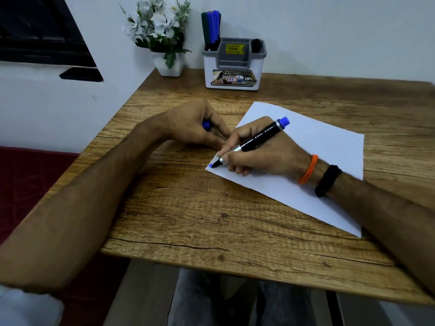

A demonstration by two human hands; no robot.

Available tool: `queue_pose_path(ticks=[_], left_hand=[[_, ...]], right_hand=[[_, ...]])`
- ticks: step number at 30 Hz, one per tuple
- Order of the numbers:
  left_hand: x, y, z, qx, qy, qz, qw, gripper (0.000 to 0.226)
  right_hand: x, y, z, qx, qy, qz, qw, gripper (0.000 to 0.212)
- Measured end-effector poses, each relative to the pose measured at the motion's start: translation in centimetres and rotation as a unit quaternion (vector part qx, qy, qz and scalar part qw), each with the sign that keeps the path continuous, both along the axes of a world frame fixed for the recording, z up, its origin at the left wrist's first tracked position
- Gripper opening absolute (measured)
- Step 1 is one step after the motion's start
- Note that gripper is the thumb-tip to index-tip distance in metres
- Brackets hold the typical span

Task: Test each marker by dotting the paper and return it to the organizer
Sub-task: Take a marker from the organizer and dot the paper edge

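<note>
Paper [313, 147] lies at a slant on the wooden table [179, 208], and we see the right hand [261, 156] resting on it, fingers and thumb curled round a black-barrelled blue marker [255, 141]. The marker tilts down to the left, its blue tip on the sheet right at the near-left corner, where a small blue mark shows under the nib — the blue butt end points up and to the right. Two bands, one orange [308, 169] and one black [327, 181], circle the right wrist.

The left hand [195, 125] sits on the table just beside the paper's left edge, its fingertips close to the right hand's. Its fingers are curled over a blue cap [206, 125], of which only a small part peeks out between thumb and fingers.

At the far edge of the table, against the wall, stands a white and grey organizer [233, 74] with a yellow price sticker and a printed label on its front. More markers [211, 29] — blue and dark green — stand upright in its left rear compartment, and a dark object we cannot identify sits in the right one. Left of the organizer is a white pot of white artificial flowers [160, 27].
</note>
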State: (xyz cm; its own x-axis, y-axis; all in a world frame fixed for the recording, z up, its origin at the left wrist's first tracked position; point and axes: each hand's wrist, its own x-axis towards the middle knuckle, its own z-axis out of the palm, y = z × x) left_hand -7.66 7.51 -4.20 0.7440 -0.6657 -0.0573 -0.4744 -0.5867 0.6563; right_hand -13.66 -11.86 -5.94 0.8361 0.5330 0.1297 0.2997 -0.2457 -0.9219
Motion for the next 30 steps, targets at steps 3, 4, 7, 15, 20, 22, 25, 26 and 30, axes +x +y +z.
queue_pose_path(ticks=[3, 4, 7, 15, 20, 22, 25, 26, 30], left_hand=[[0.0, 0.0, 0.0, 0.005, -0.004, -0.001, 1.0, 0.025], [0.0, 0.0, 0.0, 0.006, -0.004, 0.0, 1.0, 0.026], [-0.1, -0.1, 0.2, 0.009, -0.006, 0.001, 1.0, 0.027], [-0.6, -0.1, 0.3, -0.002, -0.005, -0.006, 1.0, 0.017], [-0.6, 0.0, 0.9, -0.077, -0.001, 0.061, 0.995, 0.026], [-0.2, 0.3, 0.9, -0.089, -0.003, 0.09, 0.992, 0.03], [-0.1, 0.2, 0.5, -0.132, 0.023, 0.118, 0.984, 0.031], [-0.1, 0.2, 0.3, -0.149, 0.028, 0.118, 0.981, 0.029], [-0.6, 0.0, 0.4, -0.193, 0.009, 0.108, 0.975, 0.017]], right_hand=[[0.1, 0.0, 0.0, 0.012, 0.005, -0.011, 1.0, 0.007], [0.1, 0.0, -0.1, 0.012, 0.004, -0.009, 1.0, 0.007], [0.1, 0.0, -0.1, 0.01, 0.004, 0.005, 1.0, 0.007], [0.2, -0.4, 0.2, 0.109, 0.032, -0.025, 0.993, 0.008], [0.8, -1.2, 1.2, 0.199, 0.054, -0.092, 0.974, 0.01], [1.1, -1.7, 1.5, 0.189, 0.025, -0.123, 0.974, 0.007], [1.4, -2.3, 1.7, 0.188, 0.014, -0.154, 0.97, 0.008], [1.5, -2.5, 1.7, 0.191, 0.021, -0.158, 0.969, 0.009], [1.8, -3.2, 1.9, 0.206, 0.052, -0.143, 0.967, 0.025]])
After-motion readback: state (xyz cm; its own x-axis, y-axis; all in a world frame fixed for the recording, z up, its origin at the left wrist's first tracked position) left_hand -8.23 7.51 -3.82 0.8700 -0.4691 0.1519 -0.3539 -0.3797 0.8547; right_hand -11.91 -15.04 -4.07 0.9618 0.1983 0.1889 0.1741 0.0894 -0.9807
